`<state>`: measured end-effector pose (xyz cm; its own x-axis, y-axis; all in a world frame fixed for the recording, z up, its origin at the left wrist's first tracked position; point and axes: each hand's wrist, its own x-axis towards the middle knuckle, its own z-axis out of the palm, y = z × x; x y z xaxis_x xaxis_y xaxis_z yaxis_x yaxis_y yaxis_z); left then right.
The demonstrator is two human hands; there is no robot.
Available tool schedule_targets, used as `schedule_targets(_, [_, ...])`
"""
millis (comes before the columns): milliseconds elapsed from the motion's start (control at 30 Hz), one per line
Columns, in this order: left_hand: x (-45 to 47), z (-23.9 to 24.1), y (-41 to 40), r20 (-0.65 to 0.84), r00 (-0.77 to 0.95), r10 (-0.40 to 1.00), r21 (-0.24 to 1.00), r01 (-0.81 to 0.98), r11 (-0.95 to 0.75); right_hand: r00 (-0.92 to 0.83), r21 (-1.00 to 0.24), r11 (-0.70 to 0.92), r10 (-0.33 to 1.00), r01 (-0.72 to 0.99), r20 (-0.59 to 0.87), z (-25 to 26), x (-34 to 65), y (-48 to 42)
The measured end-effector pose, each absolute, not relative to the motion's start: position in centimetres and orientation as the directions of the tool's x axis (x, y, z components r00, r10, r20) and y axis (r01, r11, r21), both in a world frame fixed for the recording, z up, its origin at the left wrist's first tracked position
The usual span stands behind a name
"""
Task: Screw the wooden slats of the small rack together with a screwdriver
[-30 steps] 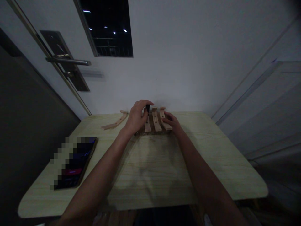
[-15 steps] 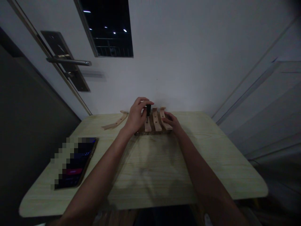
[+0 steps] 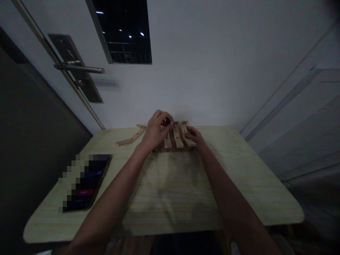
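My left hand (image 3: 156, 131) is closed around a short screwdriver with a black handle (image 3: 167, 121), over the leftmost curved wooden hook (image 3: 167, 142) on a brown board (image 3: 172, 149). Its tip is hidden behind my fingers. Beside that hook are a middle wooden hook (image 3: 177, 138) and a right wooden hook (image 3: 189, 141), both with dark holes. My right hand (image 3: 196, 137) grips the right hook at the board's right end. Left of my left hand, a loose wooden hook (image 3: 132, 138) lies on the table.
The pale wood-grain table (image 3: 172, 191) stands against a white door (image 3: 212, 71) with a metal handle (image 3: 82, 69) and a dark window (image 3: 127, 32). A phone or tablet (image 3: 91, 182) with a lit screen lies at the table's left, partly pixelated.
My left fingers have shifted on the screwdriver: its handle stood upright and showed more before, and now mostly its dark top shows. My right hand keeps its place.
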<state>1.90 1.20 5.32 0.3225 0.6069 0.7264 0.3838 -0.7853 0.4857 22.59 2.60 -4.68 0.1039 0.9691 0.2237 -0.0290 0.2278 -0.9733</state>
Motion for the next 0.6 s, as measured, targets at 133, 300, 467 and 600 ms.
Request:
schedule_targets(133, [1.82,5.02,1.5,0.718,0.354,0.599,0.488,0.358,-0.796,0.105,-0.976,0.214,0.972,-0.036,0.21,-4.61,22.6,2.55])
schedule_targets(300, [1.8,4.93,1.43,0.719,0.363,0.593,0.475,0.365,-0.8,0.09,-0.976,0.213,0.974,-0.036,0.209,-4.52,22.63,2.42])
schedule_targets(467, [1.72,4.97,1.45,0.734,0.333,0.592,0.482,0.359,-0.799,0.108,-0.978,0.203,0.974,-0.035,0.199,-4.61,22.59,2.39])
schedule_targets(600, [1.61,5.08,1.52,0.751,0.312,0.583,0.46,0.387,-0.799,0.11,-0.981,0.19,0.976,-0.026,0.186,-4.59,22.62,2.43])
